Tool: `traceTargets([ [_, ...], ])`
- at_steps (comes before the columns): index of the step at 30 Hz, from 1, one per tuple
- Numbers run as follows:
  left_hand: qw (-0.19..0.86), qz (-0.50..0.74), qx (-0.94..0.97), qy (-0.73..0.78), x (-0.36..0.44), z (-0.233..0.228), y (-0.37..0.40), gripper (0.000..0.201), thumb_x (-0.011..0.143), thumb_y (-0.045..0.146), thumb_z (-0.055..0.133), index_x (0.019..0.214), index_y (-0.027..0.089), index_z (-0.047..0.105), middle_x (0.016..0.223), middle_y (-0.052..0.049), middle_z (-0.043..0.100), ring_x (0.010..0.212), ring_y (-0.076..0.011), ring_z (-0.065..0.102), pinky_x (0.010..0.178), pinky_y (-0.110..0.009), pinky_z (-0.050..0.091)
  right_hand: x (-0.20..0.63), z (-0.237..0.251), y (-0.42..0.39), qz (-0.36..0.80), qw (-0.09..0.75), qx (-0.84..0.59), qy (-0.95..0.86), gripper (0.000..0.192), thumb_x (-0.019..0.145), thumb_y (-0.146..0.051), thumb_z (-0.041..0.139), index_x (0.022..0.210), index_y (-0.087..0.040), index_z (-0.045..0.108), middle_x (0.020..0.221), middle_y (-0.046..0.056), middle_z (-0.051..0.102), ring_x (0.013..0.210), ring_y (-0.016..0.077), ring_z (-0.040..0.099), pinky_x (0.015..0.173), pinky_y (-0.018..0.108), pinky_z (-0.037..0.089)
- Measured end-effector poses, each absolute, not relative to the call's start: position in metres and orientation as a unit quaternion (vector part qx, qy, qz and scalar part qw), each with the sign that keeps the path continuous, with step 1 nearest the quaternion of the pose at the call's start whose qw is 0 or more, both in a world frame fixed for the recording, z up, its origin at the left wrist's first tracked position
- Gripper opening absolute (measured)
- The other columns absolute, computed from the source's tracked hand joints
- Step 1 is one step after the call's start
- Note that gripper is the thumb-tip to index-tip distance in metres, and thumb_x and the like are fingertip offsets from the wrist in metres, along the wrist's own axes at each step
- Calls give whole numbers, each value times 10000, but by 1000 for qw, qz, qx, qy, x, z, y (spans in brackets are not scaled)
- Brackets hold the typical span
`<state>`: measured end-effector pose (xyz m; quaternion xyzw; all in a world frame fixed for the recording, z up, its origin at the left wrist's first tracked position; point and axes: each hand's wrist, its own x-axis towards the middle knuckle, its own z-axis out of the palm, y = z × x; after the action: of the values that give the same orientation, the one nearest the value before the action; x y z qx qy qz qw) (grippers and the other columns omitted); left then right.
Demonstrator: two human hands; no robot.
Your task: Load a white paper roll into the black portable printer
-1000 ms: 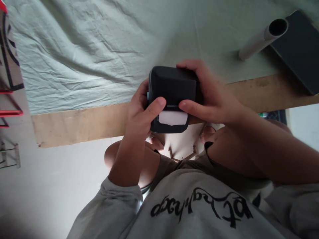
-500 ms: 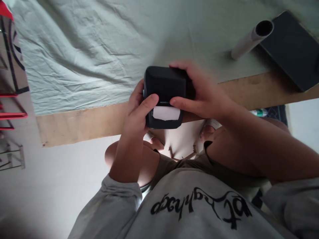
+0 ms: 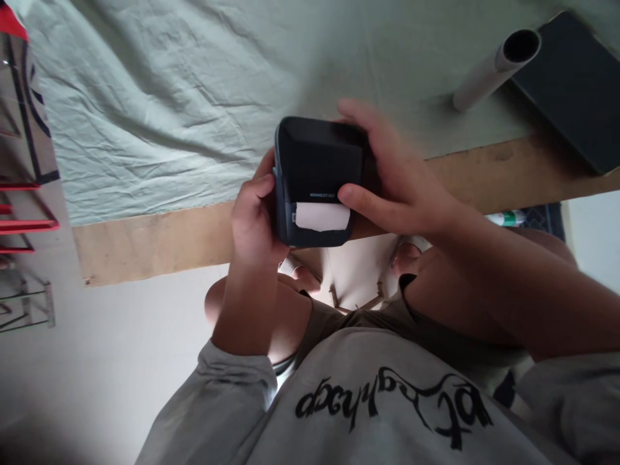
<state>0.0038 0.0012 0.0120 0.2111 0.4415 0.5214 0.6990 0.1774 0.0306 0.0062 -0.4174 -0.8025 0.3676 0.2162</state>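
A small black printer (image 3: 317,177) with a white paper strip (image 3: 322,216) showing at its slot is held over the table's near edge (image 3: 159,239), clamped between both hands. The left hand (image 3: 252,219) grips its left side, while the right hand (image 3: 397,177) wraps the right side, thumb seemingly resting by the paper. Toward the far right corner, a grey tube (image 3: 494,68) lies against a dark tablet (image 3: 571,84) on the pale cloth (image 3: 169,97).

A black printer (image 3: 320,161) with white paper (image 3: 322,217), pale green cloth (image 3: 169,97), grey black-lettered sweatshirt (image 3: 387,413)
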Motion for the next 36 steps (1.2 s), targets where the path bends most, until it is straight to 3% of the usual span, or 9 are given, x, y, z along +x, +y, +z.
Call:
traceTargets([
  [4, 707, 529, 169, 439, 1, 8, 0, 234, 804, 268, 417, 860, 111, 581, 775, -22, 619, 754, -123, 592, 729, -232, 486, 177, 7, 30, 411, 219, -398, -790, 687, 778, -491, 361, 1331, -193, 81, 1378, 15, 171, 1268, 71, 290, 1097, 230, 331],
  [12, 701, 553, 169, 418, 2, 13, 2, 235, 825, 171, 394, 660, 118, 553, 646, 17, 562, 620, -51, 536, 645, -154, 455, 178, 6, 33, 398, 213, -391, -802, 716, 749, -505, 407, 1321, -190, 113, 1353, 17, 226, 1254, 72, 306, 1101, 231, 320],
  [19, 698, 554, 171, 421, 2, 11, 1, 195, 818, 159, 375, 703, 130, 531, 679, 14, 534, 655, -72, 522, 700, -195, 425, 176, 2, 35, 423, 232, -377, -790, 818, 683, -463, 528, 1320, -224, 72, 1356, 5, 210, 1285, 89, 269, 1130, 257, 297],
  [22, 710, 543, 173, 414, 2, 11, 1, 234, 833, 268, 347, 778, 139, 534, 766, -15, 561, 778, -125, 565, 788, -257, 437, 177, 4, 35, 405, 260, -391, -785, 809, 650, -464, 568, 1300, -220, 154, 1316, 13, 264, 1246, 110, 312, 1076, 248, 357],
  [25, 724, 529, 188, 400, 1, 11, 0, 245, 825, 287, 354, 918, 150, 535, 863, -33, 587, 875, -161, 576, 815, -292, 455, 175, 16, 34, 322, 324, -471, -755, 653, 642, -518, 557, 1163, -186, 348, 1159, 29, 397, 885, 47, 473, 761, 189, 452],
  [28, 718, 523, 203, 412, 1, 11, 0, 201, 807, 215, 418, 946, 140, 542, 884, -21, 604, 840, -132, 582, 785, -248, 477, 169, 33, 32, 291, 383, -514, -710, 346, 783, -431, 423, 1002, -166, 389, 1085, -11, 391, 566, -84, 342, 519, 116, 348],
  [32, 714, 531, 190, 415, 4, 13, 0, 173, 789, 220, 440, 899, 125, 534, 919, -62, 616, 875, -183, 577, 788, -304, 496, 161, 38, 35, 278, 417, -517, -694, 185, 842, -304, 337, 829, -121, 312, 910, -5, 386, 610, -79, 441, 514, 91, 371],
  [34, 713, 530, 187, 418, 6, 14, 0, 184, 783, 224, 441, 912, 126, 529, 943, -80, 616, 896, -211, 574, 786, -342, 501, 160, 32, 37, 253, 377, -533, -714, 216, 852, -324, 307, 802, -114, 309, 861, -2, 422, 678, -53, 481, 537, 99, 369],
  [36, 703, 535, 197, 425, 6, 15, 0, 201, 785, 219, 444, 925, 115, 545, 886, -70, 623, 825, -185, 586, 728, -303, 515, 160, 26, 39, 236, 302, -544, -747, 218, 834, -341, 335, 834, -133, 400, 850, -26, 488, 685, -38, 481, 581, 115, 367],
])
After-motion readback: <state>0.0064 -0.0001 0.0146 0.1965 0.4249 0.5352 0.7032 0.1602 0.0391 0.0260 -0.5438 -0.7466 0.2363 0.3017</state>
